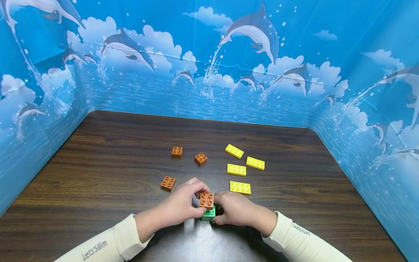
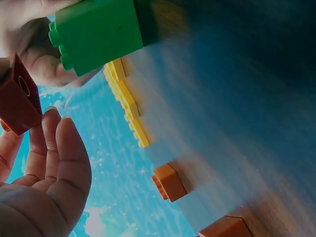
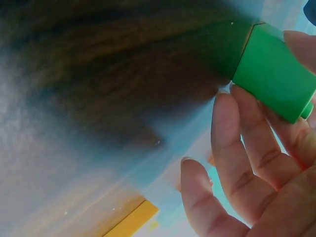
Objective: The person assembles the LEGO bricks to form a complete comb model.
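My left hand (image 1: 184,203) pinches an orange-brown square brick (image 1: 206,201) between thumb and fingers. In the left wrist view that brick (image 2: 19,101) is tilted, its hollow underside showing, apart from the green brick (image 2: 101,34). The green brick (image 1: 208,214) stands on the table with its studs up, partly below the held brick in the head view. My right hand (image 1: 236,208) grips the green brick from the right, thumb in front and fingers behind. In the right wrist view its fingers (image 3: 254,143) lie along the green brick (image 3: 276,71).
Three more orange-brown bricks, one close by my left hand (image 1: 168,183), lie on the dark wooden table (image 1: 108,163). Several flat yellow bricks, the nearest one (image 1: 240,187) just beyond my right hand, lie at the right. A blue dolphin-print sheet (image 1: 209,91) surrounds the table's back and sides.
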### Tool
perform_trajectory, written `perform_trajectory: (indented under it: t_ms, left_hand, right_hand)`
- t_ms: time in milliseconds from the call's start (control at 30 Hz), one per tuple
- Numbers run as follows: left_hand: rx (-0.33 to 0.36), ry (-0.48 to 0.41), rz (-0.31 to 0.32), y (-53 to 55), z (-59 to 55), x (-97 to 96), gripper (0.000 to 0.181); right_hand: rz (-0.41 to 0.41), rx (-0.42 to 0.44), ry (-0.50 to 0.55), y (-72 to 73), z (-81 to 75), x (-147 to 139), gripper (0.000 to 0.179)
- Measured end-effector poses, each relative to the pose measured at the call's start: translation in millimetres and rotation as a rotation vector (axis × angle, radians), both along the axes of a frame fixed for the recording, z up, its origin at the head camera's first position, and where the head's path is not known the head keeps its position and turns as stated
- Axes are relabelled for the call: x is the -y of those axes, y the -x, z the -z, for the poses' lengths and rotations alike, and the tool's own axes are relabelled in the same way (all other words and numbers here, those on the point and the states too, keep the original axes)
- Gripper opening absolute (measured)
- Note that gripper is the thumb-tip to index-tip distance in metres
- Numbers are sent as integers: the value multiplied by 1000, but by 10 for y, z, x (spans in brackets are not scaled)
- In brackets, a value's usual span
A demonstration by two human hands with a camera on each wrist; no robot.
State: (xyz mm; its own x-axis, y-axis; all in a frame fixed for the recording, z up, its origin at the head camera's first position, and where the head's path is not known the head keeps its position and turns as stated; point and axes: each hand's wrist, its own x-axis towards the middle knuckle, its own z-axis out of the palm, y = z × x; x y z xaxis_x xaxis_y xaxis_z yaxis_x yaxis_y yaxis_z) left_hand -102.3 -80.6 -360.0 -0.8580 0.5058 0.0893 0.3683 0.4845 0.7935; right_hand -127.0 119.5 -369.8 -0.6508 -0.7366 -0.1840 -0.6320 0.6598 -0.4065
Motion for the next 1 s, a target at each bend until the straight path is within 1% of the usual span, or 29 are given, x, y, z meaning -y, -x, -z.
perform_trajectory:
  t_ms: [133, 267, 433, 567, 767, 1000]
  left_hand:
    - [-1, 13, 17, -9, 6, -25, 33]
    - [4, 30, 19, -25, 21, -43, 34]
    - [-17, 53, 31, -42, 39, -60, 34]
    - [-16, 65, 43, -46, 51, -69, 34]
    - [-11, 96, 40, -44, 78, -85, 35]
    - [-34, 122, 34, -28, 109, -95, 33]
  right_hand:
    - [6, 15, 8, 18, 5, -7, 22]
    - [-4, 11, 16, 26, 12, -8, 24]
    - [-14, 10, 30, 29, 22, -9, 26]
    - [-5, 44, 34, 39, 24, -9, 26]
    - [-7, 75, 49, 57, 24, -12, 25]
    - [-8, 107, 83, 80, 37, -17, 24]
